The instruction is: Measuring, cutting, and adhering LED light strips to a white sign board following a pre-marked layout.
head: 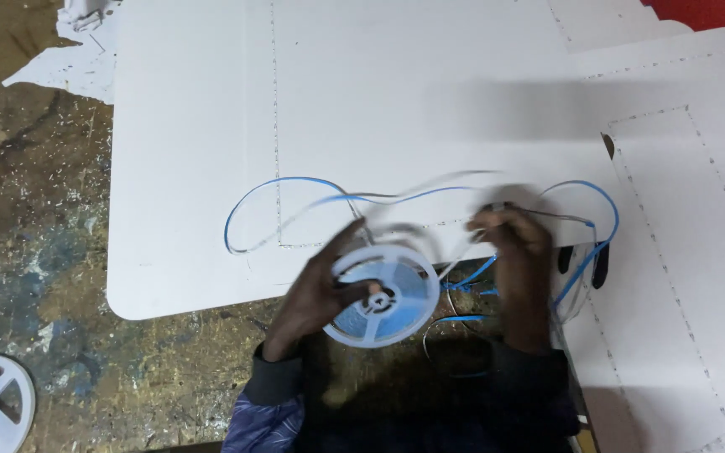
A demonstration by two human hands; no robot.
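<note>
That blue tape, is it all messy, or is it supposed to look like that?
It looks messy. The blue tape has come off the white reel and sprawls in loose loops over the white sheet, with a tangle near the right hand. The left hand holds the reel.

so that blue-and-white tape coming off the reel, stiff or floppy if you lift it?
Probably floppy: the tape lies in loose loops on the white sheet. Likely light and thin. It may snag, since strands bunch by the right hand; the left hand holds the reel.
</note>
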